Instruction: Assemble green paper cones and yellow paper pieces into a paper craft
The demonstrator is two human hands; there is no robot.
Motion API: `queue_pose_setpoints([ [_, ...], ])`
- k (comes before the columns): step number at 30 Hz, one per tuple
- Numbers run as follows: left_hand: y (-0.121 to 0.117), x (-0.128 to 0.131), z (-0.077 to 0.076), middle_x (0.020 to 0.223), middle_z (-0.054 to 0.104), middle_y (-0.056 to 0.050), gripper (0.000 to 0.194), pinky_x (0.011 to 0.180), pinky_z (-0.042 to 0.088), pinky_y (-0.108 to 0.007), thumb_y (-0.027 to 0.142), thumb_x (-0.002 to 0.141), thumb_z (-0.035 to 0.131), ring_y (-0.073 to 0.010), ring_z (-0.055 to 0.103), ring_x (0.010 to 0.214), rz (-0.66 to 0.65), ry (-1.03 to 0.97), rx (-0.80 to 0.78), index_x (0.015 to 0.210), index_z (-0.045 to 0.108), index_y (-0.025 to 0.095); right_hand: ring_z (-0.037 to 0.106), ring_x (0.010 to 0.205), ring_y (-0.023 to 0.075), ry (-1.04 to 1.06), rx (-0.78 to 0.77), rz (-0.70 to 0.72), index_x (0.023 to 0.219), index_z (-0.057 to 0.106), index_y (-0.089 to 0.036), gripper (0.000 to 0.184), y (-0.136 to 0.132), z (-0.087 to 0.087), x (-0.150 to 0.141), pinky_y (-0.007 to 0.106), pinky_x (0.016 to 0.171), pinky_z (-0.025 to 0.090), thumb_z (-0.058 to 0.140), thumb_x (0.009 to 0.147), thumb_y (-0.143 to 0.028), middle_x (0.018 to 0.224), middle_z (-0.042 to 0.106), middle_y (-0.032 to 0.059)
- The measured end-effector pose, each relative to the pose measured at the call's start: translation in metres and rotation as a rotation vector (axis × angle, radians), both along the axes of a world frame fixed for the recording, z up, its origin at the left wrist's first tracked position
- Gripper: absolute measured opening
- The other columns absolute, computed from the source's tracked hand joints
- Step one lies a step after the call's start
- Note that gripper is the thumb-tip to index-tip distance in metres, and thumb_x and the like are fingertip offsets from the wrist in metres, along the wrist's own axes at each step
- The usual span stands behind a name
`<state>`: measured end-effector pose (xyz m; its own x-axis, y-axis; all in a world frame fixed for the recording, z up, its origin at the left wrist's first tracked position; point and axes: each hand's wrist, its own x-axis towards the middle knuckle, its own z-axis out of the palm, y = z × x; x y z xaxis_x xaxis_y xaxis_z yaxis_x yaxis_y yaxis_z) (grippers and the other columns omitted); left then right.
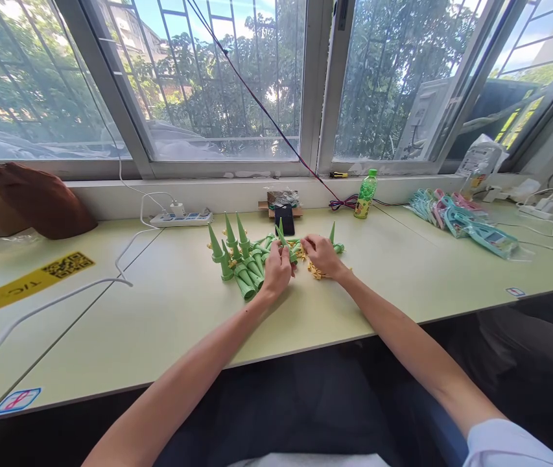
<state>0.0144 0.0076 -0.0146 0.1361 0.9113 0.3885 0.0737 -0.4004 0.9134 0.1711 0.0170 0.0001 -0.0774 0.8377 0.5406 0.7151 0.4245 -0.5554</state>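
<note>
My left hand (279, 269) is closed round a green plastic spike (281, 235), its pointed tip up. Just to the right, my right hand (323, 254) is closed in a pinch; what its fingertips hold, if anything, is too small to make out. Small yellow plastic pieces (316, 271) lie in a loose pile under and beside the right hand. Left of my left hand, several green spikes stand upright (216, 243), some with yellow bits at the side, and hollow green cones (246, 289) lie heaped on the table. Another green spike (332, 232) stands beyond my right hand.
A phone (284, 219) leans on a small cardboard box (262, 205) behind the heap. On the pale table (169, 331) are a green drink bottle (366, 194), a power strip (183, 219) with white cables, a brown bag (45, 201), and pink and teal packaged items (456, 214).
</note>
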Motion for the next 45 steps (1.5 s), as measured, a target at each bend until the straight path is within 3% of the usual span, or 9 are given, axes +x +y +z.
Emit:
queue_pose_setpoints([
  [8,0.001,0.000,-0.001,0.072,0.058,0.002,0.025,0.041,0.044,-0.022,0.044,0.098,0.046,-0.0110,0.058,0.047,-0.004,0.004,-0.002,0.105,0.047,0.019,0.059,0.066,0.0157,0.223,0.086,0.105,0.083,0.057,-0.020,0.035,-0.008,0.003,-0.009,0.026,0.069,0.046,0.042,0.101,-0.046,0.073,0.065,0.0029],
  [18,0.003,0.000,-0.004,0.075,0.060,0.002,0.022,0.043,0.045,-0.023,0.041,0.097,0.047,-0.0104,0.058,0.048,0.007,0.001,-0.025,0.103,0.046,0.021,0.060,0.069,0.0158,0.173,0.073,0.149,0.088,0.058,-0.019,0.029,-0.022,0.012,-0.017,0.026,0.071,0.047,0.042,0.101,-0.040,0.076,0.066,0.0035],
  [38,0.001,0.001,-0.001,0.084,0.063,-0.001,0.025,0.044,0.051,-0.024,0.043,0.096,0.049,-0.0105,0.061,0.048,-0.010,-0.048,-0.062,0.106,0.044,0.020,0.060,0.067,0.0156,0.213,0.061,0.142,0.087,0.057,-0.020,0.031,-0.020,0.010,-0.017,0.026,0.069,0.046,0.043,0.100,-0.044,0.076,0.065,0.0032],
  [45,0.001,0.001,0.001,0.076,0.061,0.002,0.026,0.042,0.050,-0.023,0.044,0.096,0.050,-0.0111,0.061,0.045,0.000,-0.081,-0.061,0.102,0.043,0.020,0.057,0.065,0.0159,0.235,0.086,0.150,0.081,0.055,-0.021,0.032,-0.016,0.007,-0.016,0.028,0.068,0.045,0.044,0.099,-0.044,0.071,0.062,0.0018],
])
